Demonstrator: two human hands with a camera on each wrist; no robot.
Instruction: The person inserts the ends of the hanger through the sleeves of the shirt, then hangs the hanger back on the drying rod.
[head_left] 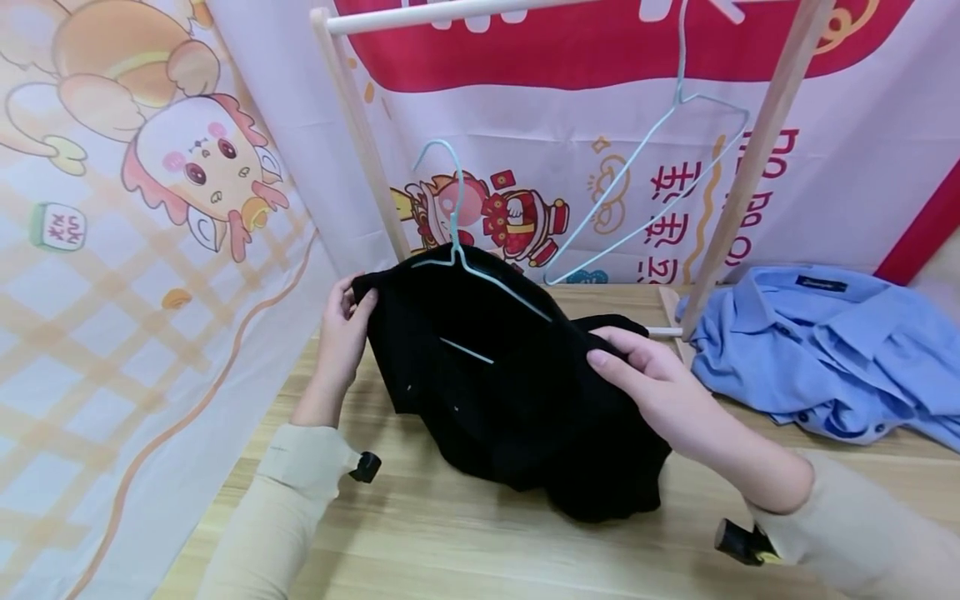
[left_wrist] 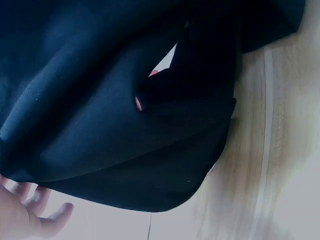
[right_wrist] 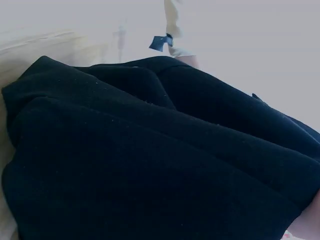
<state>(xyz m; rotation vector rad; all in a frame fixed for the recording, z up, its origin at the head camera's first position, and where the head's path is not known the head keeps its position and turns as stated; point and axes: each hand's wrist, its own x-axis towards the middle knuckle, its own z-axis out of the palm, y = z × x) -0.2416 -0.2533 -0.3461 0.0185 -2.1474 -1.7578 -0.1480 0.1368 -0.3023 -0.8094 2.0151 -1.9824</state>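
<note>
Black garment (head_left: 525,433) around a pale hanger (head_left: 456,250)
Left grip (head_left: 345,325) and right grip (head_left: 660,383) each pinch the garment; a blue shirt (head_left: 817,350) lies nearby.

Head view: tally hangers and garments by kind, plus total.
Hangers: 2 (inserted hanger, bare hanger)
Black garment: 1
Blue button-up shirt: 1
Total: 4

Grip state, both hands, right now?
Left hand: closed, pinching the edge of the black garment between thumb and fingers.
Right hand: closed, pinching the same garment's edge on the other side.
</note>
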